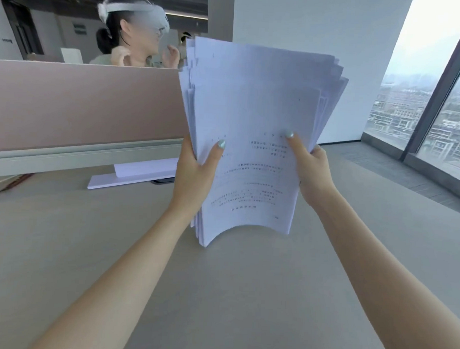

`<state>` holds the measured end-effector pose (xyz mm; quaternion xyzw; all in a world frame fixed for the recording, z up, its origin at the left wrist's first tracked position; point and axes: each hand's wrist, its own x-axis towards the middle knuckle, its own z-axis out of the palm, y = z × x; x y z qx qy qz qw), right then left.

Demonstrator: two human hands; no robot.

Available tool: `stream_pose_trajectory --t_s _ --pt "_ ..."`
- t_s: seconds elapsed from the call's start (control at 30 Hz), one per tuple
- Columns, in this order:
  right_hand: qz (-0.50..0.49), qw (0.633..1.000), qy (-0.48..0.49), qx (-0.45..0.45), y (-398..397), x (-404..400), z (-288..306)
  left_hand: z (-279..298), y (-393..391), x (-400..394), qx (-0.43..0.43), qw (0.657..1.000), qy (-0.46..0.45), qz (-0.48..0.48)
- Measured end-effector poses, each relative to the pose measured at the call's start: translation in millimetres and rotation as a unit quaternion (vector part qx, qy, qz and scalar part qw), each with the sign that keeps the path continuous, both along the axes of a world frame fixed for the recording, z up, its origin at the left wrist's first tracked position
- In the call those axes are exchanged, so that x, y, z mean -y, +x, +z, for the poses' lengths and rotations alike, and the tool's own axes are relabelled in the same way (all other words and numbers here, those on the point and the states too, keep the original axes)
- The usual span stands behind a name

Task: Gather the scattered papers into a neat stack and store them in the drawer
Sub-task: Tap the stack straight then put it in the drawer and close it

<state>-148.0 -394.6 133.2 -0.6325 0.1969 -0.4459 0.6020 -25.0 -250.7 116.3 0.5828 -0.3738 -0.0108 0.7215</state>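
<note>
A pale desk [218, 292] is stretching toward a pink partition [82, 102]. Above the desk, one sheaf of papers [252, 122] is standing upright, bottom edge resting on it. The left hand [197, 173] and right hand [310, 172] are clamping its sides, squaring uneven edges; next, likely tapping flush. No drawer is showing.

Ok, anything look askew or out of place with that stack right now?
Yes: the paper stack held upright on the desk by the left hand and right hand is not squared, its top edges fanning out unevenly. A loose sheet lies by the partition.
</note>
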Motion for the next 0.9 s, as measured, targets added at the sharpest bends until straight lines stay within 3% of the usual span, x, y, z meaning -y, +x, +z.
stream_pose_trajectory --t_s 0.17,0.3,0.4,0.6,0.7,0.9 --pt "0.042 0.998 -0.042 -0.020 -15.9 18.1 9.6 15.3 26.3 -10.8 -0.009 1.000 -0.018 -0.017" --pt "0.021 1.000 -0.019 0.001 -4.3 14.0 6.6 13.8 24.6 -6.6 -0.051 0.995 0.073 -0.048" --pt "-0.023 0.999 0.025 0.007 5.2 7.5 3.4 6.4 14.4 0.6 -0.017 0.991 0.134 -0.005" --pt "-0.057 0.995 -0.020 0.077 2.9 -12.3 37.4 36.6 -1.5 7.1 -0.041 0.997 -0.019 0.069" --pt "-0.055 0.996 -0.041 0.057 -6.4 -6.9 35.7 36.0 3.7 1.8 -0.078 0.996 -0.047 0.020" --pt "-0.030 0.999 0.031 -0.009 -16.8 -1.0 -3.3 -29.5 11.3 -2.5 -0.113 0.984 0.068 -0.120"
